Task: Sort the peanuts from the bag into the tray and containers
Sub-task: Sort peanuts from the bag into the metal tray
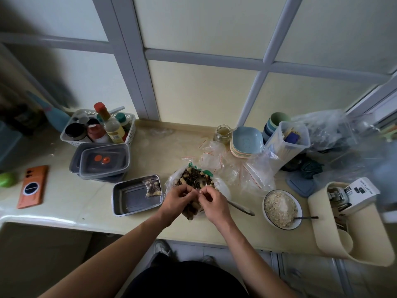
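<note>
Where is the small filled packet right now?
In the head view, the small packet lies in the metal tray, at its far right corner, left of the open bag.

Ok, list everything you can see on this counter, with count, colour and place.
Peanut bag: one, clear, centre, open, spoon inside
Metal tray: one, silver, left of bag, holds one small filled packet
Lidded containers: stacked, grey, behind tray
Bottle basket: one, white, back left
Phone: one, orange, far left
Zip bags: several, clear, right of bag
Bowl of oats: one, white, right
Small plates: stacked, pastel, back
Left hand, right hand: pinching a small bag over the peanuts
</note>
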The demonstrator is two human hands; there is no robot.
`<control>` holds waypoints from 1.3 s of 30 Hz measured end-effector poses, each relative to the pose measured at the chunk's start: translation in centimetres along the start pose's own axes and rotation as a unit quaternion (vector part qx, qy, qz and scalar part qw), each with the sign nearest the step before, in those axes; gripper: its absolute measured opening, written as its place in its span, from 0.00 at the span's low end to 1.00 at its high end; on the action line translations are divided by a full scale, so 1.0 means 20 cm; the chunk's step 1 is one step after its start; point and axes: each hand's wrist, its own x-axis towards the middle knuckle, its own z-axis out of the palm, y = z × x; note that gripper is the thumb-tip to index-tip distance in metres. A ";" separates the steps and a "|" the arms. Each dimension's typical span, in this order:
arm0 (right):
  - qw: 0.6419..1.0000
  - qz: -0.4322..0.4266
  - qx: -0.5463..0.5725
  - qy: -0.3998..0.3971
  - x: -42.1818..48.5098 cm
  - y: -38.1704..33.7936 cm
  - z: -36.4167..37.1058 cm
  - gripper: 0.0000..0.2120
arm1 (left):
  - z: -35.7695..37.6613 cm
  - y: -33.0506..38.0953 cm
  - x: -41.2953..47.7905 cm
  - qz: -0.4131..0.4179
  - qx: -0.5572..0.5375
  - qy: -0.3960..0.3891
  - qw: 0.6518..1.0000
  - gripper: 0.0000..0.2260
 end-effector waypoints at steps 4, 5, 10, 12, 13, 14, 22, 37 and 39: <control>1.000 0.012 0.023 0.000 -0.01 0.00 0.00 0.08 | 0.00 -0.01 0.00 -0.001 -0.004 0.001 1.000 0.10; 0.999 0.018 0.034 -0.002 0.00 0.00 0.00 0.08 | 0.00 0.00 0.00 -0.002 -0.003 0.004 1.000 0.10; 0.998 0.044 0.049 -0.008 -0.01 0.01 -0.01 0.12 | 0.01 0.00 -0.01 -0.009 -0.004 0.018 1.000 0.14; 0.999 0.034 0.038 -0.007 -0.02 0.00 -0.01 0.13 | 0.01 -0.01 -0.01 -0.009 -0.005 0.019 1.000 0.13; 0.999 0.030 0.033 -0.008 -0.02 0.00 -0.01 0.12 | 0.01 -0.02 -0.01 -0.010 -0.006 0.017 1.000 0.13; 0.999 0.026 0.028 -0.009 -0.02 0.00 0.00 0.11 | 0.01 -0.02 -0.01 -0.011 -0.006 0.013 1.000 0.12; 1.000 0.009 0.024 0.001 -0.04 0.04 0.03 0.09 | 0.00 -0.01 -0.04 -0.007 -0.012 -0.014 1.000 0.08; 0.999 0.016 -0.028 0.023 -0.03 0.02 0.04 0.07 | -0.01 -0.04 -0.07 -0.031 -0.079 0.016 0.996 0.08; 0.999 0.026 -0.018 0.026 -0.03 0.02 0.06 0.06 | -0.02 -0.05 -0.08 -0.033 -0.096 0.022 0.995 0.07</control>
